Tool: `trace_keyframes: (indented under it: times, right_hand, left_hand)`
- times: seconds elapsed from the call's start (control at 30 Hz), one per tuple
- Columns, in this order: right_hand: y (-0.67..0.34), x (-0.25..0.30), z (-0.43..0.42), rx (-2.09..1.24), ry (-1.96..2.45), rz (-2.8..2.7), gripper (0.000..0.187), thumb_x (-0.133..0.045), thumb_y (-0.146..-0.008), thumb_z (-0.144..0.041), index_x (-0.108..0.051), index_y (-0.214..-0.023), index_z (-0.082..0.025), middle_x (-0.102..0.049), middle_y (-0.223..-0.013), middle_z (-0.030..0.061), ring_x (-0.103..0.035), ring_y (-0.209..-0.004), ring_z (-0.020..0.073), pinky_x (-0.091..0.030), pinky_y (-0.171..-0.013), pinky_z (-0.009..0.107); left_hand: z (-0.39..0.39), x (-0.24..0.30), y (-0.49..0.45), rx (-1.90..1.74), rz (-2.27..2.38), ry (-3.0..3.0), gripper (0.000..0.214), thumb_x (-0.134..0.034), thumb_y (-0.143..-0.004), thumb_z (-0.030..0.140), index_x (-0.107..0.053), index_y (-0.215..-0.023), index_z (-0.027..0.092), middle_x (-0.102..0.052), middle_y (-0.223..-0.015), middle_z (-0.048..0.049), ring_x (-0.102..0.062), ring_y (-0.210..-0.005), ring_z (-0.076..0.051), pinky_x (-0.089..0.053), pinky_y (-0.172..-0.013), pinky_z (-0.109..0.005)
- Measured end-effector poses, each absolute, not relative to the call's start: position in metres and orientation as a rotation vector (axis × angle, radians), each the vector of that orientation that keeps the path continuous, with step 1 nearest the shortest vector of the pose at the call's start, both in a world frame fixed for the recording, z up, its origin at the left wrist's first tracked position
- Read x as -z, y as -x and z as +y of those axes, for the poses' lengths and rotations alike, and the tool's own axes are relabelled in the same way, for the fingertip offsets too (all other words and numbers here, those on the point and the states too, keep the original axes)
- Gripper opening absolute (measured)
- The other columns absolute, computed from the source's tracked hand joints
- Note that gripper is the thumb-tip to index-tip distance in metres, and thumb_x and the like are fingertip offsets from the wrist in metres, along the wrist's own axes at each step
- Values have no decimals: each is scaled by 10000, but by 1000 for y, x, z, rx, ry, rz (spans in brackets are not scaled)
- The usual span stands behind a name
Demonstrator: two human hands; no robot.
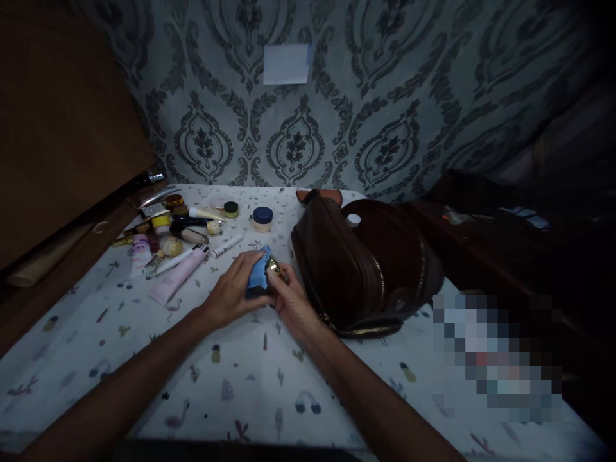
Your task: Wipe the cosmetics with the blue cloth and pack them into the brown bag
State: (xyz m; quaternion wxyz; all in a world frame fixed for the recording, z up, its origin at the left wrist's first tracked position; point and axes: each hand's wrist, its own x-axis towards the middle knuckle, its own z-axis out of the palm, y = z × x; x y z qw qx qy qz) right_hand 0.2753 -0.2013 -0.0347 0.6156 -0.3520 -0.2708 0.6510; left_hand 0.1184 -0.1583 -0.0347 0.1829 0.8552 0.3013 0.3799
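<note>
Over the middle of the table, my left hand is closed around a blue cloth. My right hand pinches a small shiny gold-coloured item against that cloth; fingers cover much of it, so its exact kind is hidden. Just right of my hands lies a dark brown leather bag with gold zippers. A jar with a navy lid stands beyond my hands. To their left are a white capped tube or pen and a pale pink tube.
Several cosmetics crowd the back left, among them a jar with a black lid and a yellow-banded jar. A white round cap rests on the bag. A brown board rises at left; patterned wallpaper stands behind. A blurred-out patch covers the right.
</note>
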Motion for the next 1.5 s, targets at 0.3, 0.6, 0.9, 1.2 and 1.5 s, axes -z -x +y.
trace_keyframes:
  times: [0.3, 0.6, 0.9, 1.2, 1.5]
  right_hand:
    - [-279, 29, -205, -1490, 939, -851, 562, -762, -731, -577, -595, -1184, -288, -694, -862, -6, -666, -743, 170, -500, -578, 251]
    - [-284, 24, -202, -1317, 991, -787, 359, -860, -623, -458, -675, -792, -201, -617, -813, -7, -569, -759, 144, -493, -618, 236]
    - [-282, 25, -201, -1402, 929, -686, 427, -852, -627, -457, -729, -951, -209, -669, -832, 14, -613, -770, 167, -538, -614, 268]
    - [-280, 21, -205, -1427, 785, -744, 393, -841, -677, -393, -716, -1016, -237, -662, -866, 13, -640, -813, 182, -581, -704, 315]
    - [-282, 26, -199, -1145, 848, -980, 540, -850, -649, -316, -627, -1140, -281, -688, -1080, 38, -644, -1022, 219, -555, -840, 350]
  left_hand:
    - [-147, 4, -103, -903, 767, -1948, 672, -780, -770, 418, -557, -1356, 178, -649, -1280, -102, -591, -1207, -301, -446, -1067, -408]
    - [-150, 0, -103, -903, 720, -2043, 507, -752, -810, 379, -646, -1272, 200, -652, -1279, -119, -589, -1207, -300, -423, -1088, -447]
    - [-150, 10, -104, -1050, 638, -2354, 349, -628, -896, 293, -668, -1241, 257, -599, -1332, -114, -553, -1244, -284, -421, -1077, -458]
    - [-149, 7, -106, -849, 697, -1618, 691, -816, -707, 490, -597, -1284, 179, -669, -1244, -106, -615, -1139, -300, -498, -962, -365]
    - [-151, 18, -111, -717, 708, -989, 552, -919, -553, 477, -676, -909, 132, -713, -741, -44, -659, -640, -159, -543, -632, -261]
